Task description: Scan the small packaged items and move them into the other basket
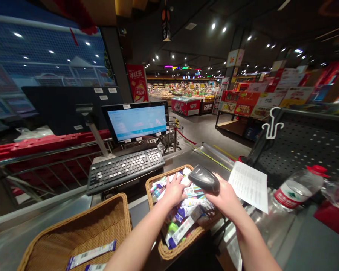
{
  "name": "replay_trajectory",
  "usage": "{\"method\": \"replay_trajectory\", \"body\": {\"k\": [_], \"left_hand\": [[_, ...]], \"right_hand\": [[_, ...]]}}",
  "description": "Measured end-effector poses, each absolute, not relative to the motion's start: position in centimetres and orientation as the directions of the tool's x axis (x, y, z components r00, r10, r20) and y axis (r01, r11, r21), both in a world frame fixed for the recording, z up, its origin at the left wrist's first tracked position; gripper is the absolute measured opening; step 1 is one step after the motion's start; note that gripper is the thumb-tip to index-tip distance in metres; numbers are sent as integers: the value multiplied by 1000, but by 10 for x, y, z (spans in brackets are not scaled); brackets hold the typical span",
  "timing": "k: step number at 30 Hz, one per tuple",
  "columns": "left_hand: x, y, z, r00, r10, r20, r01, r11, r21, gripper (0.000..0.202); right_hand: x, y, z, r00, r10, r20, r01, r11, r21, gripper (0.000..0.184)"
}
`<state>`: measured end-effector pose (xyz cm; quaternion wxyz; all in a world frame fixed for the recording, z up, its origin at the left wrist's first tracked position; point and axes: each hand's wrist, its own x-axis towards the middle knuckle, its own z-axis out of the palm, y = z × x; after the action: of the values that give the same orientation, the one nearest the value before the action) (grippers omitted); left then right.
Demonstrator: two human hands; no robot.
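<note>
Wicker basket point(101, 222) at left: packets point(92, 255) lie inside. Your left hand point(174, 191) lies over the second basket point(148, 192), among packages point(184, 230); grasp indeterminate. Your right hand point(222, 195) grips the scanner point(203, 178). Scanning appears in hand; next, presumably, face one package toward it.

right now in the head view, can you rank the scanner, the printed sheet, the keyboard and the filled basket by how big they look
1. Filled basket, though partly covered
2. Keyboard
3. Printed sheet
4. Scanner, its grip hidden by the right hand
</note>
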<state>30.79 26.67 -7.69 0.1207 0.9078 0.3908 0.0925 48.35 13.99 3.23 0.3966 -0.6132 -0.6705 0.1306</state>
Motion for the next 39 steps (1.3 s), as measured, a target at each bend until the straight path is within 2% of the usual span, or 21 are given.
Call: {"method": "replay_trajectory", "body": {"k": [4,7,11,14,18,24,28,33,39], "left_hand": [[305,263,-76,666,740,99,684,-658,316,19],[299,260,-72,651,748,127,685,-652,325,17],[284,256,-59,587,780,218,691,-623,367,24],[268,253,-42,513,811,281,708,-585,395,16],[245,250,-14,401,842,362,717,-534,449,22],[212,246,14,243,873,423,648,-471,599,28],[196,244,19,176,869,463,593,-468,655,27],[185,235,24,132,863,487,595,-462,657,29],[172,228,28,100,840,533,657,-458,599,29]], "right_hand": [[484,142,32,70,923,379,711,220,-667,34],[482,143,31,78,923,376,700,218,-680,35],[478,145,30,76,923,377,700,220,-679,37],[473,147,30,58,918,393,722,233,-651,38],[464,150,30,23,907,421,740,268,-617,43],[449,154,33,-39,883,468,736,342,-584,39],[438,156,36,-75,866,495,733,385,-562,40],[423,157,37,-101,836,539,729,431,-531,45],[405,154,39,-142,825,547,722,465,-513,46]]}}
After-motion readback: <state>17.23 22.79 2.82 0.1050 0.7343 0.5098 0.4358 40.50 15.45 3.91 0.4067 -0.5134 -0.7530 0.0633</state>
